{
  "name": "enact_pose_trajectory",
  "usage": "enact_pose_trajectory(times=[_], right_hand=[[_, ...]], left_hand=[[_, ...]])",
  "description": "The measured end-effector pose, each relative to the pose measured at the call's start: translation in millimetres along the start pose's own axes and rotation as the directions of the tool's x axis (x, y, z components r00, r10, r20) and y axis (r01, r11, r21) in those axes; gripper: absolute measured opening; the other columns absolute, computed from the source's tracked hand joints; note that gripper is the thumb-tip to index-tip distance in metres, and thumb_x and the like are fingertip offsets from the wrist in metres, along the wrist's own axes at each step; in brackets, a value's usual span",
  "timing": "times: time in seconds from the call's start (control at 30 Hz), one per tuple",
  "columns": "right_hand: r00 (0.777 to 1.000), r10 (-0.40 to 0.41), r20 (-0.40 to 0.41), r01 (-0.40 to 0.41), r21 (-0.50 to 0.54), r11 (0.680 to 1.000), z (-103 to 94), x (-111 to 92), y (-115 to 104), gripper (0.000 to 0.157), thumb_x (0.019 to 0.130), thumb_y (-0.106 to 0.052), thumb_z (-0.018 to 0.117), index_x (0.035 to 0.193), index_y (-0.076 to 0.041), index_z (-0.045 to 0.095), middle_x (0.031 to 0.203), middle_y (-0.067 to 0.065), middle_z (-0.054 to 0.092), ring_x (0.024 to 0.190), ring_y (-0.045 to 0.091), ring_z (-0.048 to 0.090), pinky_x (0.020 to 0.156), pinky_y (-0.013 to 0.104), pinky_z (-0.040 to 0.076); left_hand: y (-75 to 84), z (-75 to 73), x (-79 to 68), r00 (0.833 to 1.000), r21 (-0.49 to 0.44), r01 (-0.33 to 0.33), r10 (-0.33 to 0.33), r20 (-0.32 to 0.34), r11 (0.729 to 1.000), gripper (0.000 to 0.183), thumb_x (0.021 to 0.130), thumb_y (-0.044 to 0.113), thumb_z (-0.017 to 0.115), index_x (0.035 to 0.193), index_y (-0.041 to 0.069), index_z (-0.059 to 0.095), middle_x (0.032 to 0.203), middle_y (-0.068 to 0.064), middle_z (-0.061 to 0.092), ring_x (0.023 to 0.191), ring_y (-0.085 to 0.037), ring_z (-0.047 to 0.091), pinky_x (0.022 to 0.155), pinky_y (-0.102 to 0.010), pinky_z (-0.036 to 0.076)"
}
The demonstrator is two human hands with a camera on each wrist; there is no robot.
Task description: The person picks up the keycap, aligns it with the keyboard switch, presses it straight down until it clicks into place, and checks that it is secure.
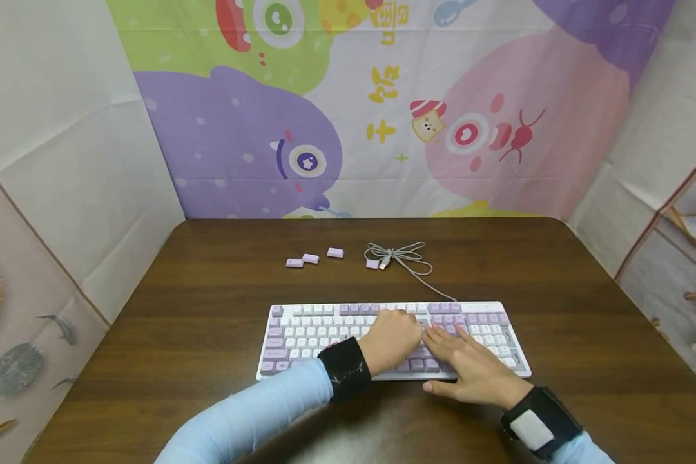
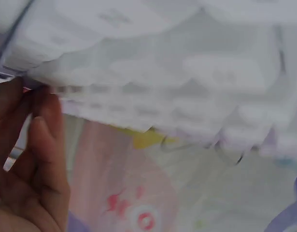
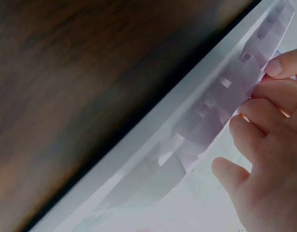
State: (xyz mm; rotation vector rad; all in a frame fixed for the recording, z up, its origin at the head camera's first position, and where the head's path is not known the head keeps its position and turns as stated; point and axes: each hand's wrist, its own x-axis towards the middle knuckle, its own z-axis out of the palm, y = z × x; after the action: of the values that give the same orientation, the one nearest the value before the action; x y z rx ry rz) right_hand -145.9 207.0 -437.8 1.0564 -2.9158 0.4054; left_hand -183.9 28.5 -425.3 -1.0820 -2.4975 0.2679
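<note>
A white and lilac computer keyboard (image 1: 319, 332) lies on the brown table. My left hand (image 1: 391, 341) is bent over its middle with curled fingers, which the back of the hand hides in the head view. In the left wrist view the left thumb and index finger (image 2: 50, 108) pinch at a lilac keycap (image 2: 35, 81) among the rows; I cannot tell whether it is loose. Beside it my right hand (image 1: 472, 367) lies across the keys right of middle, fingers extended and thumb out past the front edge. The right fingers (image 3: 249, 135) rest along the lilac keys in the right wrist view.
Behind the keyboard lie several loose lilac keycaps (image 1: 335, 253). A bundled grey USB cable (image 1: 406, 254) runs to the keyboard's back edge, with another lilac keycap (image 1: 372, 264) by its plug. A printed cloth (image 1: 377, 161) hangs behind the table (image 1: 557, 270).
</note>
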Motion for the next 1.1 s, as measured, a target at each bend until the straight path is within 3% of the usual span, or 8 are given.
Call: enact_pose_trajectory(times=[0.1,0.2,0.53,1.1], right_hand=[[1.0,0.016,-0.006,-0.016,-0.015,1.0,0.5,0,-1,0.078,0.078,-0.053,0.064,0.131,0.002,0.048,0.139,0.02,0.046,0.131,0.034,0.043,0.106,0.057,0.026],[1.0,0.024,-0.008,-0.024,-0.028,0.999,0.6,0,-2,0.079,0.077,-0.053,0.065,0.131,0.002,0.049,0.138,0.02,0.047,0.13,0.034,0.044,0.107,0.057,0.025],[1.0,0.006,-0.027,-0.008,-0.053,0.999,3.1,-1,-4,0.076,0.076,-0.051,0.065,0.129,0.002,0.051,0.137,0.021,0.048,0.128,0.034,0.046,0.105,0.057,0.028],[0.998,-0.035,-0.055,0.031,-0.064,0.997,2.9,0,-3,0.074,0.077,-0.051,0.065,0.128,0.001,0.053,0.135,0.02,0.051,0.127,0.033,0.048,0.103,0.058,0.03]], left_hand=[[9.9,-1.7,-8.6,0.997,0.128,-0.068,0.071,-0.022,0.989,0.01,0.08,0.026,0.063,0.083,0.023,0.072,0.077,0.005,0.066,0.07,-0.009,0.059,0.049,-0.023,0.048],[17.9,-3.2,-16.0,0.994,0.186,-0.091,0.099,-0.035,0.978,0.019,0.081,0.031,0.06,0.091,0.019,0.072,0.085,0.003,0.063,0.077,-0.009,0.054,0.047,-0.02,0.045],[18.1,-2.0,-22.2,0.996,0.059,-0.048,0.053,-0.071,0.997,0.028,0.077,0.033,0.061,0.092,0.011,0.072,0.089,0.001,0.062,0.078,-0.012,0.057,0.045,-0.023,0.047],[19.2,2.1,-25.9,0.996,0.025,-0.024,0.026,-0.081,0.999,0.032,0.08,0.035,0.059,0.094,0.009,0.071,0.087,0.002,0.061,0.077,-0.011,0.056,0.043,-0.022,0.044]])
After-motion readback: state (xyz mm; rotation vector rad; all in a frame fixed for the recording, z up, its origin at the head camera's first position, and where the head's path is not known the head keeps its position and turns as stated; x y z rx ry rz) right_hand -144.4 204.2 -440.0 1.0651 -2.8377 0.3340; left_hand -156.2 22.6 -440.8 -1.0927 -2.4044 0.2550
